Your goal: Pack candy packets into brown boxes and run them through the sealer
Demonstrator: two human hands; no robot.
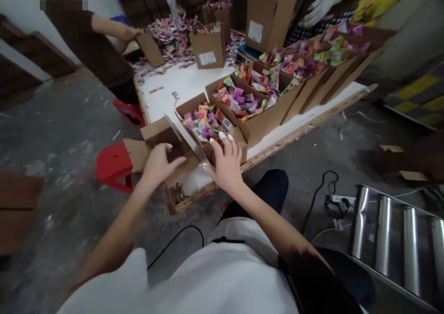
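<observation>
My left hand (159, 165) is over an open cardboard box (160, 130) at the table's left corner, thumb and fingers apart, with nothing seen in it. My right hand (227, 162) lies on the near end of a cardboard box (239, 140) filled with small colourful packets (204, 120). Its fingers are stretched out over the box's near flap, touching the edge of the packets, and its thumb points left. White covers sit on several of its fingertips. Right beside stands another filled box (267, 122).
More filled boxes (333, 73) line the white table (163, 80) to the right. Loose packets (173, 41) pile at the back. A co-worker (100, 46) holds a box at the left; a gloved hand (322, 6) shows at the back right. Red stool (113, 163), roller conveyor (385, 230) and cables (324, 184) surround me.
</observation>
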